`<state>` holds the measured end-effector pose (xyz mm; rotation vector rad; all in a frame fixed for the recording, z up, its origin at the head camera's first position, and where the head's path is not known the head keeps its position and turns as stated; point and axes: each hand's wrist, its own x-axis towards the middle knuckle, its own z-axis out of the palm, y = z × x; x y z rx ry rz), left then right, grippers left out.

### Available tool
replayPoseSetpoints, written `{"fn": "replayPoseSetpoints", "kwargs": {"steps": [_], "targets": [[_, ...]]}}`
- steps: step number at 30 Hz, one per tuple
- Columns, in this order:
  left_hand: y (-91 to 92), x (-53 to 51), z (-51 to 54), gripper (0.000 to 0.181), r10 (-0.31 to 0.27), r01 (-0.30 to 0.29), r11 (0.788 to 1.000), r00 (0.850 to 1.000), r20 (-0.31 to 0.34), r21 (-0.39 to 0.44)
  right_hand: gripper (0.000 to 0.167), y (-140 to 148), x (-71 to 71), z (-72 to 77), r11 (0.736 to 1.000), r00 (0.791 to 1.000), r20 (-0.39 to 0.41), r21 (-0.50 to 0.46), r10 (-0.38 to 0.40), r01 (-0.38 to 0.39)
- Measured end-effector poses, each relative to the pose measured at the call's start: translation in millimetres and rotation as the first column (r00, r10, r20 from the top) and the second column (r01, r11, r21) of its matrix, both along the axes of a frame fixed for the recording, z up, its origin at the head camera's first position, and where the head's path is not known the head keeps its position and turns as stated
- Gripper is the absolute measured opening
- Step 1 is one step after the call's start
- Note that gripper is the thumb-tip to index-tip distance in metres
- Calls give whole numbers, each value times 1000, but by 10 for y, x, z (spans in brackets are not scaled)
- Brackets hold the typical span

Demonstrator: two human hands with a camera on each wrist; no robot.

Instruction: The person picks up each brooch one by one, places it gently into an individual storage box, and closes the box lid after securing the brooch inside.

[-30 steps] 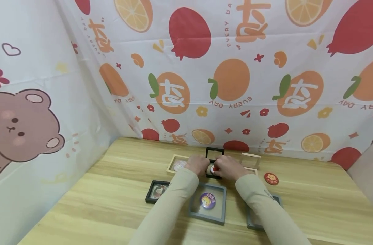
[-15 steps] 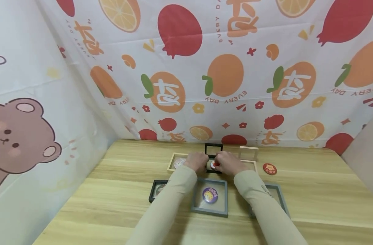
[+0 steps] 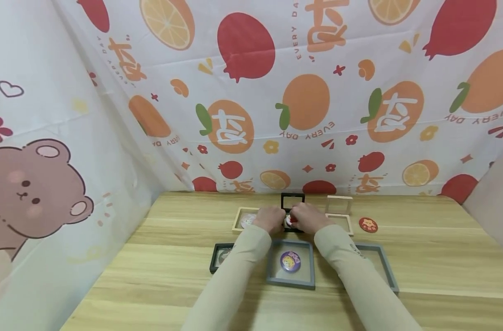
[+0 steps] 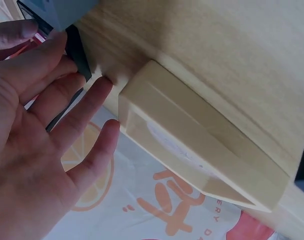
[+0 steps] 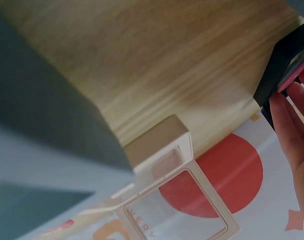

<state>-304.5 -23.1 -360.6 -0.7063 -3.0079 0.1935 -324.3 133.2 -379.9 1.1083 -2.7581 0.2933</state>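
Observation:
A small black display frame [image 3: 292, 230] stands with its lid [image 3: 292, 201] raised near the back of the table. Inside it lies a round badge [image 3: 289, 221], white and red, partly hidden by the fingers. My left hand [image 3: 270, 219] grips the left edge of this frame with thumb and index finger; its other fingers extend loosely in the left wrist view. From the other side, my right hand [image 3: 308, 217] pinches the badge at its red part. In the right wrist view, my right fingertips [image 5: 292, 90] meet the badge's pinkish rim against the black frame wall.
A cream frame [image 3: 236, 221] with a badge lies left, and an opened cream frame [image 3: 345, 222] right. A red badge [image 3: 368, 225] lies beyond. Nearer are a grey frame [image 3: 290, 282] with a purple badge, another grey frame [image 3: 389, 269] and a black frame [image 3: 213, 258].
The head view has shifted slightly. Both hands stay at the small black frame, with only slight finger movement around the badge.

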Motion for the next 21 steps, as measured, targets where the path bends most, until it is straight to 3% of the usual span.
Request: {"fn": "replayPoseSetpoints", "kwargs": {"steps": [8, 16, 21], "targets": [[-28, -38, -70, 18, 31, -34, 999, 997, 75, 38, 13, -45, -29, -62, 1000, 999, 52, -24, -14, 15], [-30, -32, -37, 20, 17, -22, 997, 998, 61, 72, 14, -24, -79, -64, 1000, 999, 36, -2, -21, 21], [-45, -31, -2, 19, 27, -33, 997, 997, 76, 74, 15, -33, -85, 7, 1000, 995, 97, 15, -20, 19]]}}
